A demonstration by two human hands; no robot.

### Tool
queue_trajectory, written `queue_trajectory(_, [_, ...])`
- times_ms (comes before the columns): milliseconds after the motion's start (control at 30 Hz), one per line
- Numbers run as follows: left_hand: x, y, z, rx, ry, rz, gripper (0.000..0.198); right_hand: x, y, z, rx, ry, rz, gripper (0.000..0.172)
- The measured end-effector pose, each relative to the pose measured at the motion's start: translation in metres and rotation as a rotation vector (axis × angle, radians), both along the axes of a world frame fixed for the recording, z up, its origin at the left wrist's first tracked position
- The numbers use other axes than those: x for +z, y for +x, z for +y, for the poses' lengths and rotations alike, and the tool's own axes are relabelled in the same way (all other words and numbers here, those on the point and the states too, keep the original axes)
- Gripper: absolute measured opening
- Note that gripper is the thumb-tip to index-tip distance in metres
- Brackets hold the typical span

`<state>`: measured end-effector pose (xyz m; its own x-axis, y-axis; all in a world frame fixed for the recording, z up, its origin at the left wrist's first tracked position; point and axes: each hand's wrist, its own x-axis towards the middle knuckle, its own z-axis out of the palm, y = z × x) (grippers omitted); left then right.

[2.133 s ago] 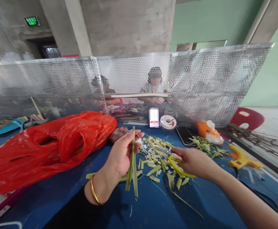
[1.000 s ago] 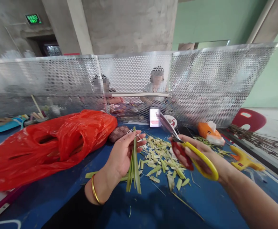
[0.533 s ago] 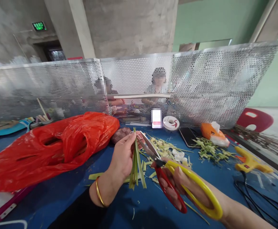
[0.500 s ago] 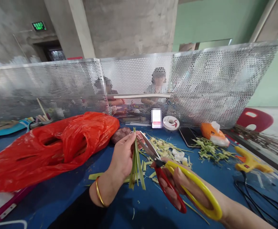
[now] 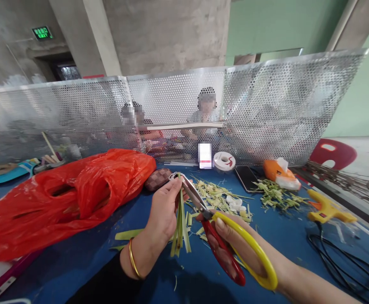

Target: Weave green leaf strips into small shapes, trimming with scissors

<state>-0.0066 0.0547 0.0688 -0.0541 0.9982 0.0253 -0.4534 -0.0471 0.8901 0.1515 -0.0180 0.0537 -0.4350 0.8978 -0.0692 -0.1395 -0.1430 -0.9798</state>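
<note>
My left hand [image 5: 164,209] is closed around a bunch of long green leaf strips [image 5: 180,223], held upright over the blue table [image 5: 77,261]. A gold bangle circles that wrist. My right hand [image 5: 235,245] grips scissors [image 5: 218,230] with one red and one yellow handle loop. Their blades reach up to the top end of the strips by my left fingertips. Whether the blades touch the strips I cannot tell.
Cut leaf scraps [image 5: 219,198] lie behind the scissors, a second pile [image 5: 276,196] to the right. A red plastic bag [image 5: 61,194] fills the left. A tape roll [image 5: 223,161], a phone [image 5: 247,177], a yellow glue gun [image 5: 325,209] and black cable [image 5: 336,253] lie nearby. Perforated metal screen [image 5: 267,109] with people behind.
My right hand picked the scissors off the table, raised them, then swung them left to the top of the leaf strips. My left hand kept holding the strips in place.
</note>
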Motion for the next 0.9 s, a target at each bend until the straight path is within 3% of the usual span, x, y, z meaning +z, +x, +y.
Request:
queue_trajectory(133, [0.0003, 0.0014, -0.0004, 0.003, -0.002, -0.019, 0.025, 0.0009, -0.0005, -0.0014, -0.027, 0.062, -0.035, 0.049])
queue_trajectory(433, [0.0011, 0.0040, -0.0002, 0.027, -0.034, -0.043, 0.017, 0.0002, -0.0052, -0.0028, -0.042, -0.097, 0.067, 0.047])
queue_trajectory(900, [0.0050, 0.0038, -0.0007, 0.083, -0.144, -0.071, 0.009, 0.0045, -0.0069, -0.0019, -0.067, -0.044, 0.041, 0.048])
